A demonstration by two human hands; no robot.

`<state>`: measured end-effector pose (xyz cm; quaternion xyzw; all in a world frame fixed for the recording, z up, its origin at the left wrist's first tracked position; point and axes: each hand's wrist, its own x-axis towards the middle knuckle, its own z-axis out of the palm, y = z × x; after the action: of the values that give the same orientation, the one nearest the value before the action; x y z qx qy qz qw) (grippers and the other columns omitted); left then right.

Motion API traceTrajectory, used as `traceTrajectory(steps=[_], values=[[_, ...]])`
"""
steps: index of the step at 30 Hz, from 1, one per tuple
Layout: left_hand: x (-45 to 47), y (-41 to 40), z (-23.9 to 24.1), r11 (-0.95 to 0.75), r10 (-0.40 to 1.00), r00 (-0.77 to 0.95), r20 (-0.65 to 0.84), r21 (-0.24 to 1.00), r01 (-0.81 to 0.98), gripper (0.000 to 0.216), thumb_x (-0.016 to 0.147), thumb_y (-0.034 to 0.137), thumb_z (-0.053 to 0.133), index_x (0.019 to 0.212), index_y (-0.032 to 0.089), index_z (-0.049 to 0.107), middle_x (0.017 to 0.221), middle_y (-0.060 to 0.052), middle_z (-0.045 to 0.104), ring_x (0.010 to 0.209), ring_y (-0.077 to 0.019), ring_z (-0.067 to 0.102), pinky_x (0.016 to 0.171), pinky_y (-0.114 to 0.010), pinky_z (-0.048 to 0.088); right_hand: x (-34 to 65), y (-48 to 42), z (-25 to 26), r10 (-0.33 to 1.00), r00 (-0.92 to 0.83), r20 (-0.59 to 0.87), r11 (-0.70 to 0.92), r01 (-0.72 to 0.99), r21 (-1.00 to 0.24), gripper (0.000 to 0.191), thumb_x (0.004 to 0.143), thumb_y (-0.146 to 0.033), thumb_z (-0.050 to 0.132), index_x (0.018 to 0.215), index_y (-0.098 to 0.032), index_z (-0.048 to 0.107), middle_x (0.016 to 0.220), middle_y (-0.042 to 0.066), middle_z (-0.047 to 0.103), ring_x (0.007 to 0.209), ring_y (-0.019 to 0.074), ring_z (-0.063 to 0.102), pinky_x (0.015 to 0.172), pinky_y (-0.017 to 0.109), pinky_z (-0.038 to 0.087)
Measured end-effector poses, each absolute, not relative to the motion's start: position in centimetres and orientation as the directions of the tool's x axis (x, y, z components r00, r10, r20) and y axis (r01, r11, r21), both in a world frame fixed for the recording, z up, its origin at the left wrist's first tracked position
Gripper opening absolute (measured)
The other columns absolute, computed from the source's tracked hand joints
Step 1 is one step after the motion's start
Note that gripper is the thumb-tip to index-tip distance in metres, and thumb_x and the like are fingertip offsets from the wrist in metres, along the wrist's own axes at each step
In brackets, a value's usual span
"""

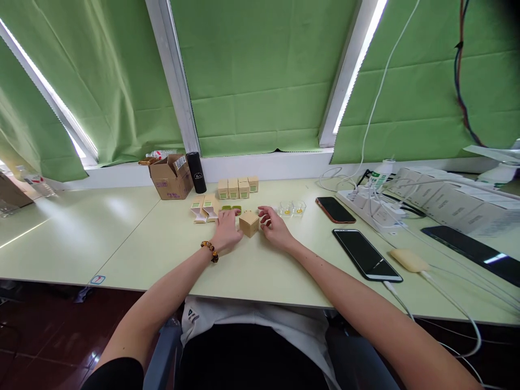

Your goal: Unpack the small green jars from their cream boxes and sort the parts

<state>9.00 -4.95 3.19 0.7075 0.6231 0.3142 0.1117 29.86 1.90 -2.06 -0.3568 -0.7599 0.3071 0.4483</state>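
The box (248, 224) sits between fingers (265, 210) (of both hands (226, 230) (277, 229)).

On table (260, 276): box (249, 223) between left hand (226, 231) and right hand (276, 228). Behind and left of left hand: two other boxes (209, 206). Farther back, before curtain (260, 81): group of boxes (233, 189). Left of this group: flask (196, 172), then carton (169, 183) just beside. Right of right hand: two cups (286, 209), then two phones (365, 252), then power strip (364, 208).
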Motion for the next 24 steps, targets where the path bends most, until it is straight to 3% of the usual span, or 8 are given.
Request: traceTrajectory(steps=[4, 8, 12, 16, 20, 22, 24], values=[[10.3, -5.3, 2.4, -0.147, 0.966, 0.014, 0.257, 0.508, 0.849, 0.071, 0.078, 0.051, 0.080, 0.135, 0.019, 0.051, 0.143, -0.018, 0.059, 0.142, -0.0400, 0.046, 0.114, -0.053, 0.037, 29.9, 1.8, -1.9, 0.826, -0.291, 0.483, 0.554, 0.261, -0.790, 0.052, 0.081, -0.017, 0.056, 0.133, -0.025, 0.051, 0.114, 0.008, 0.062, 0.087, 0.0194, 0.062, 0.074, 0.036, 0.055], [10.9, -5.0, 2.1, -0.153, 0.948, -0.001, 0.319, 0.459, 0.875, 0.068, 0.081, 0.060, 0.078, 0.129, 0.018, 0.053, 0.135, -0.019, 0.064, 0.134, -0.0394, 0.055, 0.112, -0.053, 0.038, 29.7, 1.5, -1.5, 0.816, -0.278, 0.507, 0.572, 0.257, -0.779, 0.049, 0.084, -0.020, 0.057, 0.132, -0.025, 0.051, 0.111, 0.007, 0.063, 0.084, 0.0192, 0.063, 0.071, 0.036, 0.054], [10.4, -5.0, 1.9, -0.317, 0.869, 0.112, 0.482, 0.368, 0.874, 0.054, 0.086, 0.046, 0.079, 0.125, 0.018, 0.055, 0.124, -0.016, 0.069, 0.121, -0.0343, 0.063, 0.106, -0.050, 0.043, 29.8, 1.3, -1.2, 0.808, -0.231, 0.543, 0.588, 0.252, -0.768, 0.048, 0.085, -0.021, 0.058, 0.132, -0.025, 0.051, 0.109, 0.006, 0.064, 0.080, 0.0188, 0.062, 0.070, 0.036, 0.053], [8.4, -4.9, 2.0, -0.514, 0.580, 0.318, 0.750, 0.033, 0.857, 0.034, 0.094, 0.021, 0.068, 0.126, 0.021, 0.058, 0.129, -0.014, 0.069, 0.124, -0.0305, 0.064, 0.109, -0.051, 0.039, 30.0, 1.3, -1.0, 0.789, -0.158, 0.594, 0.615, 0.233, -0.754, 0.045, 0.087, -0.023, 0.057, 0.132, -0.025, 0.051, 0.107, 0.006, 0.065, 0.080, 0.0188, 0.062, 0.070, 0.035, 0.053], [5.8, -4.6, 1.6, -0.571, 0.290, 0.449, 0.845, -0.224, 0.790, 0.036, 0.095, 0.016, 0.066, 0.125, 0.035, 0.064, 0.120, -0.007, 0.072, 0.116, -0.0250, 0.067, 0.104, -0.046, 0.038, 30.0, 1.0, -0.7, 0.775, -0.148, 0.614, 0.631, 0.228, -0.741, 0.042, 0.089, -0.024, 0.057, 0.130, -0.025, 0.052, 0.105, 0.006, 0.066, 0.079, 0.0186, 0.062, 0.070, 0.035, 0.054], [5.1, -4.5, 1.3, -0.591, 0.195, 0.463, 0.864, -0.274, 0.759, 0.039, 0.093, 0.015, 0.069, 0.124, 0.040, 0.065, 0.115, -0.004, 0.072, 0.112, -0.0239, 0.068, 0.102, -0.046, 0.039, 29.8, 0.7, -0.6, 0.770, -0.152, 0.620, 0.638, 0.226, -0.736, 0.040, 0.090, -0.024, 0.057, 0.129, -0.025, 0.053, 0.104, 0.006, 0.067, 0.080, 0.0191, 0.063, 0.071, 0.035, 0.054], [5.2, -4.7, 1.2, -0.616, 0.217, 0.438, 0.873, -0.225, 0.755, 0.038, 0.093, 0.018, 0.071, 0.124, 0.040, 0.066, 0.115, -0.005, 0.071, 0.112, -0.0251, 0.068, 0.102, -0.047, 0.040, 29.7, 0.4, -0.4, 0.760, -0.152, 0.633, 0.650, 0.224, -0.727, 0.039, 0.090, -0.024, 0.057, 0.129, -0.025, 0.054, 0.104, 0.006, 0.067, 0.082, 0.0196, 0.064, 0.072, 0.036, 0.055]])
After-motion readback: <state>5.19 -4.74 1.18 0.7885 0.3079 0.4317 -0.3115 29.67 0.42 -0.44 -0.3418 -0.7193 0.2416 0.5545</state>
